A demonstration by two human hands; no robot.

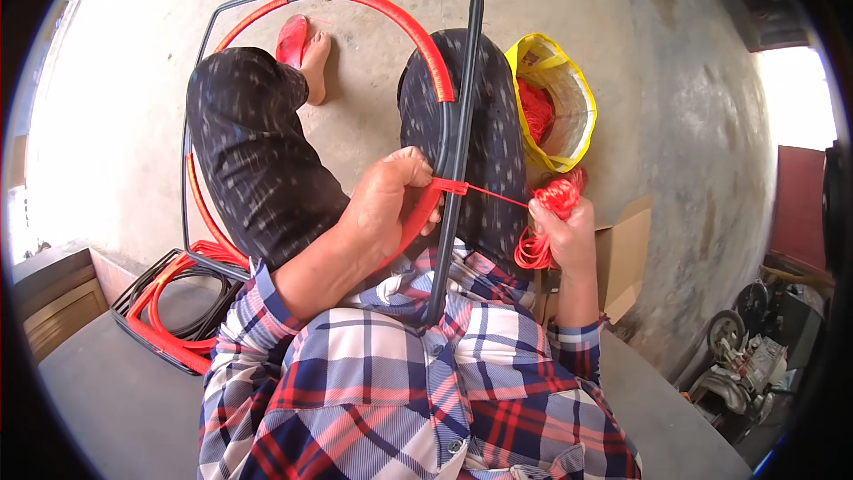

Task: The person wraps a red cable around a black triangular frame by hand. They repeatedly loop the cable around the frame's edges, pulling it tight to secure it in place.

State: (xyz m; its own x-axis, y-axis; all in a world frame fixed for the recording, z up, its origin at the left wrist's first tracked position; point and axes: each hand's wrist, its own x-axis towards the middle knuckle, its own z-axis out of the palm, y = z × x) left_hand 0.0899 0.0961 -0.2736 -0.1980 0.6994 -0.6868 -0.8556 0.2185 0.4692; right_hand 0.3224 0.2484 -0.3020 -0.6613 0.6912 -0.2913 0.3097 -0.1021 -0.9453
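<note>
A black frame [477,62] with rounded corners lies across my lap, and an inner ring [404,27] in it is partly wrapped in red cord. My left hand [384,196] is closed round the red-wrapped part of the ring, beside the frame's right bar. Red loops of cord circle that bar just past my fingertips. From there a single strand runs straight to the right. My right hand [569,233] is closed on a bundle of red cord [558,196], with loose loops hanging below the fist.
A yellow-rimmed bag [577,102] holding more red cord stands right of my knee. Behind my right forearm is an open cardboard box [629,253]. More red-wrapped frames [169,351] lie on the grey bench [89,400] at left. Machine parts [746,373] sit at lower right.
</note>
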